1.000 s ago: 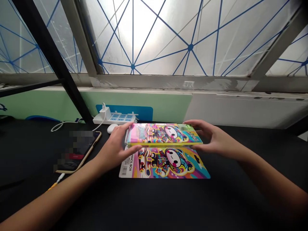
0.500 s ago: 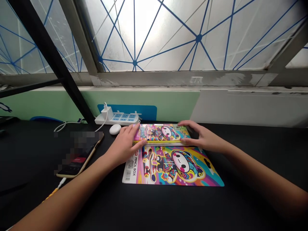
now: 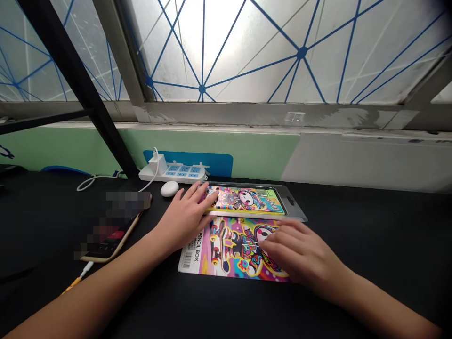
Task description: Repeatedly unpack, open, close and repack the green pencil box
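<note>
A colourful pencil box (image 3: 243, 200) with a cartoon figure on its lid sits in a clear plastic tray (image 3: 294, 207). My left hand (image 3: 189, 207) lies over its left end with fingers spread. In front is a flat printed card (image 3: 229, 249) marked PENCIL BOX, carrying a barcode at its left end. My right hand (image 3: 305, 259) covers the card's right part, fingers together and curved over its top. The thumb and the card's right edge are hidden beneath this hand.
A white power strip (image 3: 176, 173) with a plugged-in charger (image 3: 157, 164) stands by the wall. A small white rounded case (image 3: 169, 189) is beside my left fingers. Farther left, a phone (image 3: 115, 240) lies on the black table (image 3: 370, 226) with a cable attached. A black post (image 3: 84, 94) slants down behind.
My right hand has left the pencil box and come down onto the card, uncovering the clear tray's right end. My left hand stays on the box, its fingers wider apart. The view has shifted slightly.
</note>
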A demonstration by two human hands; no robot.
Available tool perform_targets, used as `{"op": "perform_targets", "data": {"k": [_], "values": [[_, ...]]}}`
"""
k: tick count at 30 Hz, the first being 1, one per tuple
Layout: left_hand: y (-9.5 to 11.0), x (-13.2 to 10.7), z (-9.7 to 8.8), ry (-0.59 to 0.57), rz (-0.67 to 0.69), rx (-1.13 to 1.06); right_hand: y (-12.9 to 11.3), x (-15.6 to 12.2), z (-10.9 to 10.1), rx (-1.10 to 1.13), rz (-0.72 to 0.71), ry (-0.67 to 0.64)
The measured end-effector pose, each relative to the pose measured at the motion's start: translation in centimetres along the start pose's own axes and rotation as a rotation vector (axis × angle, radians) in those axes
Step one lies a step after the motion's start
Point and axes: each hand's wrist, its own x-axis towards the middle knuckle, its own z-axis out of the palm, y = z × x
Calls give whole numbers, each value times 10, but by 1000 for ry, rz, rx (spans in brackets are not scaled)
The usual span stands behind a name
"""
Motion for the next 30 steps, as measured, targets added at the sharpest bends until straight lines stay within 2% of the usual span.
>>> {"op": "perform_targets", "data": {"k": [3, 6, 9, 11, 19, 25, 30], "values": [[3, 1, -1, -21, 45, 3, -9, 8, 4, 10, -28, -38], [0, 2, -2, -61, 63, 40, -7, 10, 7, 125, 95, -107], [-5, 4, -5, -104, 24, 104, -2, 7, 6, 267, 235, -170], [-8, 4, -5, -118, -4, 133, 0, 5, 5, 298, 255, -172], [-20, 3, 1, -84, 14, 170, 0, -1, 13, 305, 196, -138], [-19, 3, -2, -109, 11, 169, -2, -1, 12, 305, 281, -110], [-15, 4, -6, -131, 0, 197, -1, -2, 11, 243, 389, -169]]}}
